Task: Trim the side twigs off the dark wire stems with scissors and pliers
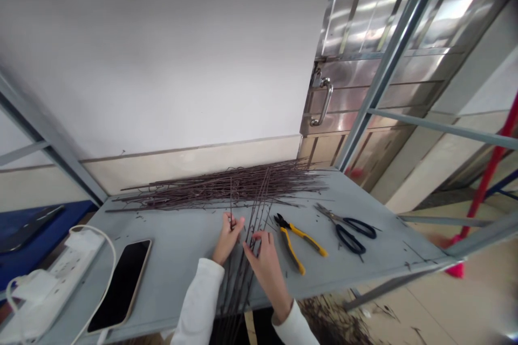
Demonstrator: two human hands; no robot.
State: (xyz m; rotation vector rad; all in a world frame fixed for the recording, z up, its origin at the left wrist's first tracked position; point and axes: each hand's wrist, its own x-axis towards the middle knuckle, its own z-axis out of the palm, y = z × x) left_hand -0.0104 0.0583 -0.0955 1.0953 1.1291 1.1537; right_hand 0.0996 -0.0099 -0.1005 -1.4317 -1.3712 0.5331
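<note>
My left hand (229, 237) pinches a thin dark twig (231, 210) upright above the grey metal table (182, 245). My right hand (265, 264) grips several long, thin dark twigs (246, 275) that slant from beyond the table's front edge up past my fingers. A heap of similar twigs (218, 188) lies across the back of the table. Just right of my right hand rest yellow-and-black pliers (299, 240), and farther right lie black-handled scissors (350, 232). Neither hand touches the tools or the heap.
A black smartphone (119, 285) and a white power strip (52, 285) with a cable sit at the table's left. Small clippings dot the tabletop, and more lie on the floor (332, 323) below. Metal frame bars (396, 54) rise at the right, before a steel door (343, 86).
</note>
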